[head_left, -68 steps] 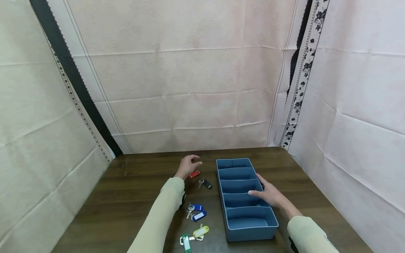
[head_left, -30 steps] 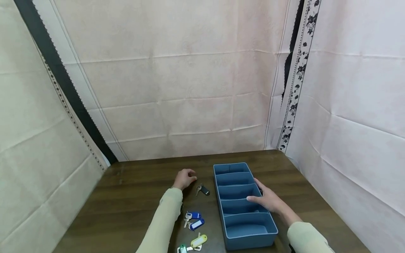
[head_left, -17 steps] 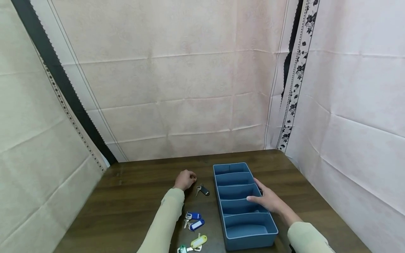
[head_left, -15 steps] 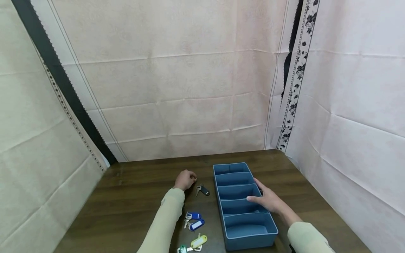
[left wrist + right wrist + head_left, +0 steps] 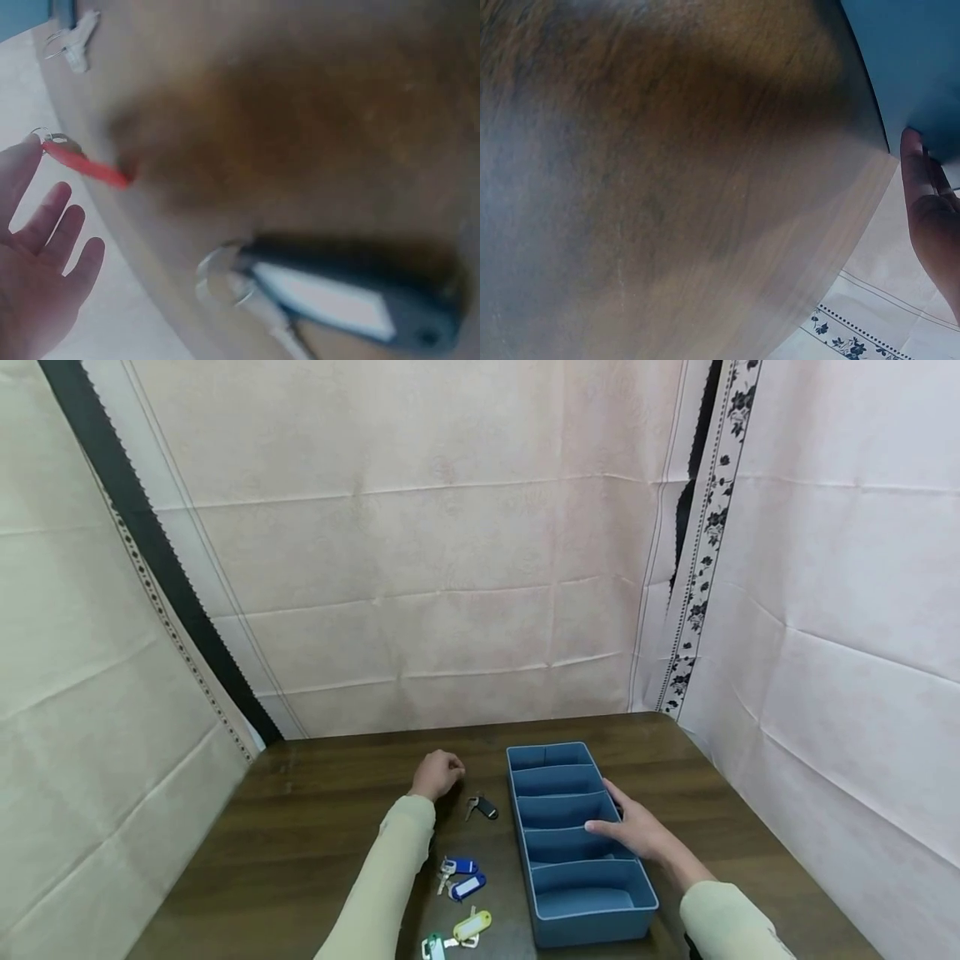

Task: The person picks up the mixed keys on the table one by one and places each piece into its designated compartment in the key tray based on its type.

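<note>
My left hand (image 5: 438, 772) is over the far part of the table, left of the blue divided box (image 5: 592, 935). In the left wrist view, its thumb and finger pinch the ring of a red key tag (image 5: 90, 169), which hangs with its key. A black key tag (image 5: 487, 808) with a key lies on the table near that hand. Another dark key tag (image 5: 330, 300) with a white label is close to the left wrist camera; the forearm seems to hide it from the head view. My right hand (image 5: 637, 828) grips the box's right wall, thumb over the rim, fingers outside.
Two blue key tags (image 5: 468, 887) with keys lie left of the box. Nearer are a yellow key tag (image 5: 472, 925) and a green key tag (image 5: 433, 947). The box has several compartments. Cloth (image 5: 450, 543) hangs around the brown table (image 5: 285, 860).
The red key tag lay on the table 2.3 s ago; my left hand has since taken its ring and rises slightly away. My right hand stays on the box.
</note>
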Available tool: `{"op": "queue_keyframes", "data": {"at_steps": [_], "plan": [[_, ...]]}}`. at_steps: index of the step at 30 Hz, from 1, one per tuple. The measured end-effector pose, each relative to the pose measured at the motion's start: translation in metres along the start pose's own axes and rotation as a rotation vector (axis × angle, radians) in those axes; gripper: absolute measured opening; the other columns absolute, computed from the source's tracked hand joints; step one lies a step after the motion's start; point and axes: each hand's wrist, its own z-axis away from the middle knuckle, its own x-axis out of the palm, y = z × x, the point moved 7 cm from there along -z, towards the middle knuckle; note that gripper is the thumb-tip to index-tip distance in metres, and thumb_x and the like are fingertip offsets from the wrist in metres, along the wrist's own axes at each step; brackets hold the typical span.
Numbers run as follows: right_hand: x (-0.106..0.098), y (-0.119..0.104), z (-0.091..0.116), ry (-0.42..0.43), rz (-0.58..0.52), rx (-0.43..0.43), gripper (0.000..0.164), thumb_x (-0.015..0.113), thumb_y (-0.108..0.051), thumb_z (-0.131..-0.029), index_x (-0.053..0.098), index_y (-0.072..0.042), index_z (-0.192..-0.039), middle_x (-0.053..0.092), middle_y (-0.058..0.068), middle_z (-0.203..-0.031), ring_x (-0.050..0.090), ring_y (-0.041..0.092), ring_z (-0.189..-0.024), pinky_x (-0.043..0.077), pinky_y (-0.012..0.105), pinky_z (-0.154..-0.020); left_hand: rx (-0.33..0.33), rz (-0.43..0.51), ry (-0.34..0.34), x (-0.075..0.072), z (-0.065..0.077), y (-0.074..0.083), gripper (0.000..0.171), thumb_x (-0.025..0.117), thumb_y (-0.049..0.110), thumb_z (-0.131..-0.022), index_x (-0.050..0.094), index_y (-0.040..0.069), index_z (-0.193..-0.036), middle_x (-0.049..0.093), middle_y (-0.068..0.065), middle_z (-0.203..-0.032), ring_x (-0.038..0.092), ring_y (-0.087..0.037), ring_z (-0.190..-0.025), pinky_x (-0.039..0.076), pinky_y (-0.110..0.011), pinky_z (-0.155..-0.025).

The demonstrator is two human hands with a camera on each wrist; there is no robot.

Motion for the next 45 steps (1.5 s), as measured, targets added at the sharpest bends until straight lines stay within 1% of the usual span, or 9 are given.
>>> {"op": "queue_keyframes", "data": {"at_steps": [4, 9, 13, 20, 24, 29, 35, 41, 45], "plan": [[-0.001, -0.001, 0.002, 0.002, 0.009, 0.001, 0.093, 0.071, -0.04, -0.092, 0.014, -0.012, -0.159, 0.03, 0.027, -0.155, 0.033, 0.054, -0.136, 0.029, 0.073, -0.1, -0.001, 0.047, 0.003, -0.009, -0.008, 0.007, 0.012, 0.065, 0.013, -0.096, 0.076, 0.006, -0.096, 0.069, -0.003, -0.087, 0.061, -0.018, -0.072, 0.052, -0.039, -0.072], [-0.002, 0.0, 0.002, 0.005, 0.012, 0.003, 0.093, 0.071, -0.04, -0.092, 0.014, -0.01, -0.159, 0.028, 0.028, -0.155, 0.031, 0.055, -0.136, 0.028, 0.074, -0.1, 0.01, 0.083, 0.06, -0.022, -0.018, 0.019, 0.012, 0.067, 0.016, -0.096, 0.076, 0.01, -0.095, 0.071, -0.001, -0.094, 0.062, -0.018, -0.082, 0.052, -0.039, -0.075], [-0.002, 0.001, 0.002, 0.005, 0.012, 0.013, 0.094, 0.07, -0.041, -0.092, 0.013, -0.01, -0.159, 0.028, 0.028, -0.155, 0.031, 0.055, -0.136, 0.028, 0.074, -0.1, 0.042, 0.146, 0.101, -0.03, -0.023, 0.035, 0.013, 0.067, 0.018, -0.096, 0.076, 0.009, -0.096, 0.071, -0.001, -0.096, 0.062, -0.019, -0.091, 0.051, -0.04, -0.082], [-0.006, 0.002, 0.003, 0.012, 0.018, 0.014, 0.094, 0.07, -0.041, -0.092, 0.013, -0.01, -0.159, 0.028, 0.029, -0.155, 0.031, 0.056, -0.136, 0.028, 0.074, -0.099, 0.062, 0.293, 0.1, -0.034, -0.023, 0.071, 0.015, 0.066, 0.018, -0.097, 0.075, 0.006, -0.099, 0.071, -0.005, -0.102, 0.061, -0.023, -0.098, 0.049, -0.041, -0.085], [-0.006, 0.002, 0.004, 0.014, 0.018, 0.006, 0.094, 0.07, -0.041, -0.092, 0.012, -0.008, -0.159, 0.028, 0.03, -0.155, 0.032, 0.056, -0.135, 0.029, 0.074, -0.099, 0.073, 0.374, 0.108, -0.031, -0.023, 0.087, 0.013, 0.066, 0.017, -0.097, 0.075, 0.008, -0.096, 0.071, -0.004, -0.094, 0.061, -0.021, -0.092, 0.049, -0.038, -0.081], [-0.005, 0.003, 0.005, 0.016, 0.005, 0.006, 0.094, 0.071, -0.04, -0.092, 0.013, -0.008, -0.159, 0.029, 0.029, -0.155, 0.032, 0.056, -0.135, 0.029, 0.073, -0.099, 0.103, 0.408, 0.113, -0.023, -0.026, 0.104, 0.012, 0.065, 0.014, -0.097, 0.076, 0.009, -0.093, 0.071, -0.002, -0.091, 0.06, -0.018, -0.085, 0.05, -0.034, -0.074], [-0.002, 0.002, 0.003, 0.014, -0.001, -0.003, 0.094, 0.071, -0.041, -0.091, 0.014, -0.009, -0.159, 0.029, 0.028, -0.155, 0.033, 0.054, -0.136, 0.029, 0.073, -0.1, 0.091, 0.404, 0.093, -0.013, -0.027, 0.119, 0.014, 0.065, 0.021, -0.098, 0.076, 0.012, -0.097, 0.071, -0.001, -0.098, 0.06, -0.019, -0.094, 0.05, -0.037, -0.083], [0.002, -0.001, 0.002, 0.018, -0.007, 0.005, 0.094, 0.071, -0.041, -0.091, 0.014, -0.01, -0.159, 0.029, 0.027, -0.156, 0.032, 0.054, -0.136, 0.029, 0.073, -0.1, 0.069, 0.445, 0.08, -0.003, -0.024, 0.129, 0.014, 0.066, 0.021, -0.097, 0.076, 0.012, -0.097, 0.07, -0.001, -0.1, 0.06, -0.019, -0.094, 0.051, -0.038, -0.084], [0.003, -0.003, 0.003, 0.019, 0.003, 0.009, 0.094, 0.071, -0.041, -0.091, 0.014, -0.01, -0.159, 0.03, 0.028, -0.155, 0.033, 0.054, -0.136, 0.029, 0.073, -0.1, 0.056, 0.445, 0.043, 0.004, -0.021, 0.134, 0.019, 0.063, 0.024, -0.099, 0.076, 0.014, -0.11, 0.069, 0.0, -0.111, 0.061, -0.019, -0.104, 0.051, -0.038, -0.09]]}}
